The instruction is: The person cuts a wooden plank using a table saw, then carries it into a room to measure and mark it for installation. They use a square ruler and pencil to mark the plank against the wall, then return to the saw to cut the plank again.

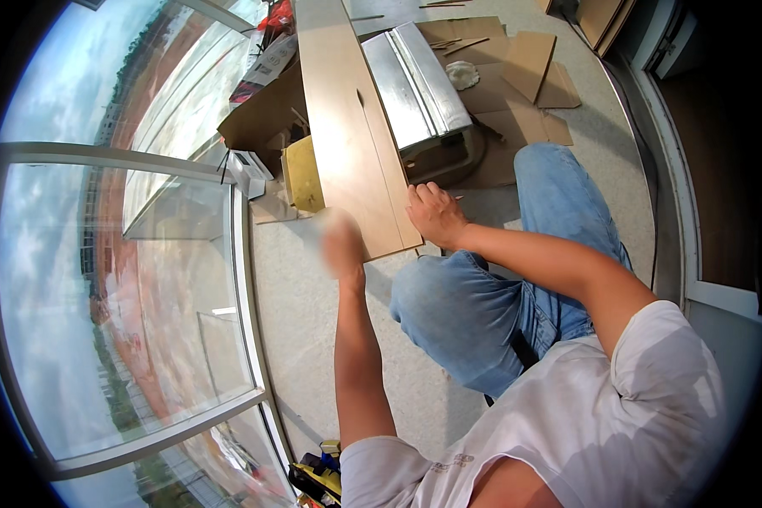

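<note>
A long, pale wooden board (pixel 347 110) stretches away from me, its near end between my hands. A thin dark line runs lengthwise along it near the right edge, and a dark slit-like mark shows farther up. My left hand (pixel 342 245) is at the board's near left edge; its fingers are smeared, so their grip cannot be made out. At the right edge, my right hand (pixel 436 215) has its fingers curled closed against the board. A small tip of something thin and pencil-like sticks out beside its knuckles; the rest is hidden in the hand.
A shiny metal-topped box-like thing (pixel 415 80) stands right of the board. Flattened cardboard (pixel 529 66) with thin wood strips lies beyond. An open carton (pixel 267 114) and a yellow block (pixel 302 175) are at left, beside tall window panes (pixel 127 279). My bent knees (pixel 444 296) are close by.
</note>
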`<state>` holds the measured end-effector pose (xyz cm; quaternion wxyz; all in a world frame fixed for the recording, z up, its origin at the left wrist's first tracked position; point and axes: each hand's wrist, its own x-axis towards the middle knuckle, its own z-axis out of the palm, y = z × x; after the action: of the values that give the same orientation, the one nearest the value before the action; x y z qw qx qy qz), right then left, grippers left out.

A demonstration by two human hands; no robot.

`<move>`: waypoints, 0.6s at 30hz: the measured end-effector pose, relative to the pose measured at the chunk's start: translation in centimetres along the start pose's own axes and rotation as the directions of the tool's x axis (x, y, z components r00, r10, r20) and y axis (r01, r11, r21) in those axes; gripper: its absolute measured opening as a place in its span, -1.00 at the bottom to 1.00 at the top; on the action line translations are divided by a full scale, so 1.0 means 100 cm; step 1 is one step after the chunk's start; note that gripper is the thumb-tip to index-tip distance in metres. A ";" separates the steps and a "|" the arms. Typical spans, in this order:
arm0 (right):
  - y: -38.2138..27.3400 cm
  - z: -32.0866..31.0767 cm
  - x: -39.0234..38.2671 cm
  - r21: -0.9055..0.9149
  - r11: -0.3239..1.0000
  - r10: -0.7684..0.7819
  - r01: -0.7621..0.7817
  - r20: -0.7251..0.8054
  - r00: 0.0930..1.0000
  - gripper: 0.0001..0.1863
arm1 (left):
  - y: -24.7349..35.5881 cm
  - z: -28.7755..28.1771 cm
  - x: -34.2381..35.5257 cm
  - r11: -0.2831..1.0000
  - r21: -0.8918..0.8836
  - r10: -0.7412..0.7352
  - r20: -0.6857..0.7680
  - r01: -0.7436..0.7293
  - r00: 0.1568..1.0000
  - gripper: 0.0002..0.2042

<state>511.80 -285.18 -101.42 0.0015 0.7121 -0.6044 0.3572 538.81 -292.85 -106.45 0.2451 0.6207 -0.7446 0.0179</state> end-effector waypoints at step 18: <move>0.087 -0.012 -0.095 0.165 0.885 0.331 -0.436 0.436 0.837 -0.68 | 0.040 -0.075 -0.076 0.899 0.095 -0.438 0.157 0.428 0.885 -0.44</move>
<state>503.53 -278.88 -109.13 -0.2854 0.6265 -0.6716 0.2739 538.50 -282.50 -101.65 0.1587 0.7769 -0.6052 -0.0704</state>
